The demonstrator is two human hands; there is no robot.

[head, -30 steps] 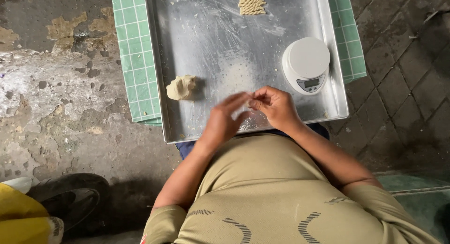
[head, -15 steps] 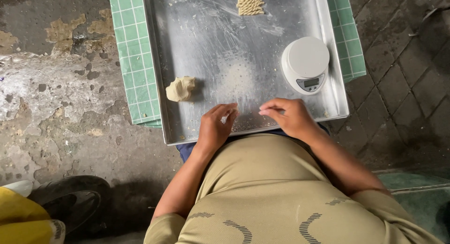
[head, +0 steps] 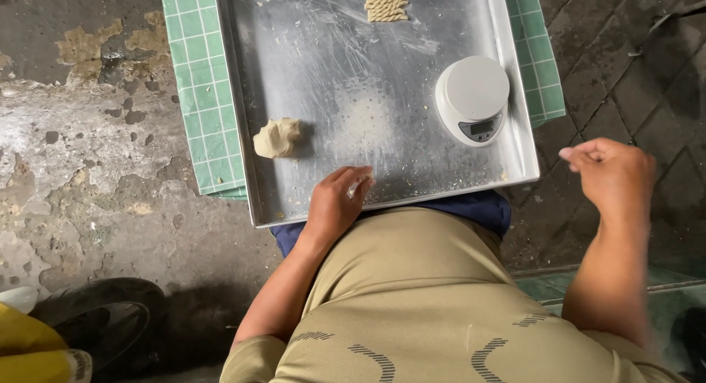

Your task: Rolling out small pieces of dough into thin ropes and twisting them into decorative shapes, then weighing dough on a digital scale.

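We wear a khaki short-sleeved shirt (head: 412, 295) with dark striped curved markings printed across the lower front and sleeves. Beneath it, a strip of blue garment (head: 471, 206) shows at the waist. Our forearms are bare, and our hands carry no gloves, rings or watch.

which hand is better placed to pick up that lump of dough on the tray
Left. The left hand rests on the metal tray at its near edge, on the same side as the dough lump. The right hand hangs off the tray, beyond the white scale.
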